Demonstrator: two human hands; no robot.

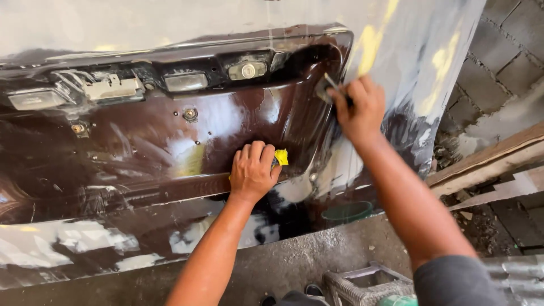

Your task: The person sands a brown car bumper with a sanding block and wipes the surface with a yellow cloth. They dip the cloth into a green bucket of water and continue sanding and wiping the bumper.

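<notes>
Grey block wall [498, 51] at right, concrete floor [317, 255] below, wood planks [487, 164], daylight glare.

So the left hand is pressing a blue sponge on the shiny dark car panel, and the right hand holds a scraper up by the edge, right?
Not quite: the sponge under the left hand is yellow, not blue, as the head view shows. The rest holds: it presses on the shiny dark car panel, and the right hand holds a scraper by the edge.
</notes>
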